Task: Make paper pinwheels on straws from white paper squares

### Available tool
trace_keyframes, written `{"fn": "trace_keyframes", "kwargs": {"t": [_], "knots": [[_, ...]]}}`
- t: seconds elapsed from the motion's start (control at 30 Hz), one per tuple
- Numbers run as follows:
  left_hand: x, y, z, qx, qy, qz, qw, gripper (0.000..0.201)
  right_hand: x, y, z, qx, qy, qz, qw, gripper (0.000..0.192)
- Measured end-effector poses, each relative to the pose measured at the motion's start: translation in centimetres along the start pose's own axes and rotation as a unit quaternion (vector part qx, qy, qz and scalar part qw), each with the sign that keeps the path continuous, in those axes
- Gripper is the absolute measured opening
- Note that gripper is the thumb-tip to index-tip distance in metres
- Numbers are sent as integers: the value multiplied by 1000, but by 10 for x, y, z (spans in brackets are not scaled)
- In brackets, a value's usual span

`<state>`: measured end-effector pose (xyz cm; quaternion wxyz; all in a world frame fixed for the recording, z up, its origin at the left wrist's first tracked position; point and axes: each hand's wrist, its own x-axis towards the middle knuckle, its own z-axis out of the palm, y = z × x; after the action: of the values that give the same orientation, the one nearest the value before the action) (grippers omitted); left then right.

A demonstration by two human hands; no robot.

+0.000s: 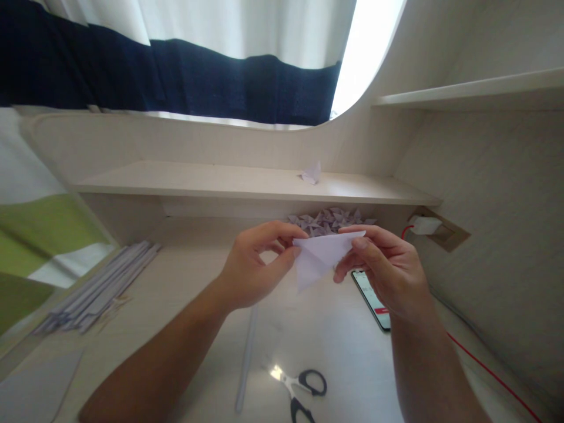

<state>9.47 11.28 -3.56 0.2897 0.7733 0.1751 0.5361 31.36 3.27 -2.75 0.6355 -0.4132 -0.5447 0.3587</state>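
Observation:
Both hands hold one small folded piece of white paper in the air above the desk. It is folded into a triangle whose tip points down. My left hand pinches its left end between thumb and fingers. My right hand pinches its right top edge. Behind the hands, a heap of several small folded paper pieces lies under the low shelf. One more folded paper piece sits on top of that shelf.
A stack of long paper strips lies at the left of the desk. A single strip and scissors lie near the front. A phone with a red cable lies on the right. A wall socket with a charger is on the right.

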Motion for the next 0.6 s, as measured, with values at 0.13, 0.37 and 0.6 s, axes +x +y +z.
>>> {"fn": "trace_keyframes", "kwargs": {"t": [0.13, 0.37, 0.6], "knots": [[1, -1, -2, 3, -8, -1, 1000, 20, -1, -1, -1, -39, 11, -21, 999, 23], [2, 0, -2, 24, 3, 41, 999, 24, -2, 0, 0, -53, 45, -35, 997, 13], [3, 1, -4, 31, 1, 74, 997, 26, -4, 1, 0, -44, 62, -25, 997, 10]]}}
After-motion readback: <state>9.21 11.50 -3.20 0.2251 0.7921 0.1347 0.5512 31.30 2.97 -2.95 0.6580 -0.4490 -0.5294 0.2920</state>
